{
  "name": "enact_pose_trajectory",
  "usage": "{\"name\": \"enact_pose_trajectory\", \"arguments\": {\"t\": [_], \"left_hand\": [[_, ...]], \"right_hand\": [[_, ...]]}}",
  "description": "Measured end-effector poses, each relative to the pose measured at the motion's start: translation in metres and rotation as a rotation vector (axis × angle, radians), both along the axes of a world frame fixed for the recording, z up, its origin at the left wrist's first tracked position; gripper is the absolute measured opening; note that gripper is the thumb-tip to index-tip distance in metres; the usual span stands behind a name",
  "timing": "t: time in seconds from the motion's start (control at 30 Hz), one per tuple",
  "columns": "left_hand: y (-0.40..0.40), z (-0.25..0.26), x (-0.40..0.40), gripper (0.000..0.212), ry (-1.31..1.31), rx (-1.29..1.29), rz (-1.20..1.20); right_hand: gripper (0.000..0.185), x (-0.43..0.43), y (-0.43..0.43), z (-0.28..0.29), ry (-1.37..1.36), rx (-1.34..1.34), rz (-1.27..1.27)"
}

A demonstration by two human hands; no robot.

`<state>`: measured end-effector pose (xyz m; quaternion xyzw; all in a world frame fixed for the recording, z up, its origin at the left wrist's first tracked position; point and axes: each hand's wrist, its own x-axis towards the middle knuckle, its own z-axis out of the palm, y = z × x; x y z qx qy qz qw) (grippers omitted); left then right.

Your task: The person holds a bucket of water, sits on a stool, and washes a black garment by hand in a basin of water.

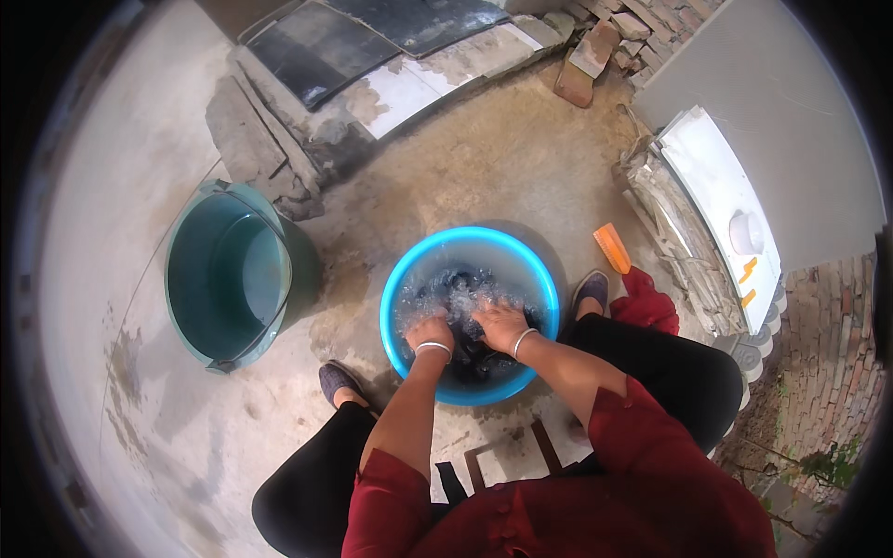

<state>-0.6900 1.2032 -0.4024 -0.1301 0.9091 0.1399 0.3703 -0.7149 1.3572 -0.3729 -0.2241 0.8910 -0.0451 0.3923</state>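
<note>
A blue-rimmed plastic basin (469, 398) stands on the concrete between my feet. Dark wet cloth (481, 357) lies in its water, with bubbles and splashes around it. My left hand (430, 331) is down in the water at the left half of the basin, its fingers bent and their tips hidden. In the right half, my right hand (501, 324) presses at the dark cloth with fingers somewhat spread and the tips lost in the splash. Whether either hand grips the cloth does not show. A pale bangle circles each wrist.
A green bucket (185, 279) with a wire handle and some water stands at left. At right lie an orange scrubbing brush (612, 248) and a dark red cloth (645, 307). Beyond are a white board (718, 188) bearing a white cup (746, 232), loose bricks (587, 63) and dark slabs (321, 52).
</note>
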Motion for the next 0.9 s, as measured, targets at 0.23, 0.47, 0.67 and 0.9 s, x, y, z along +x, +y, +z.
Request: {"name": "enact_pose_trajectory", "arguments": {"t": [0.23, 0.47, 0.67, 0.9], "left_hand": [[-0.004, -0.021, -0.011, 0.035, 0.023, 0.135, 0.065], [0.004, -0.038, 0.019, 0.05, 0.282, 0.872, 1.34], [-0.002, -0.005, 0.045, 0.069, -0.038, 1.6, 1.679], [0.006, 0.052, 0.04, 0.061, -0.034, 1.681, 1.723]], "right_hand": [[0.038, -0.003, 0.011, -0.033, 0.122, -0.058, -0.1], [0.03, -0.002, 0.021, -0.021, 0.434, -0.504, -0.702], [0.033, 0.009, -0.026, 0.045, 0.378, -0.598, -0.791], [0.032, 0.033, -0.036, 0.117, 0.299, -0.839, -0.717]]}}
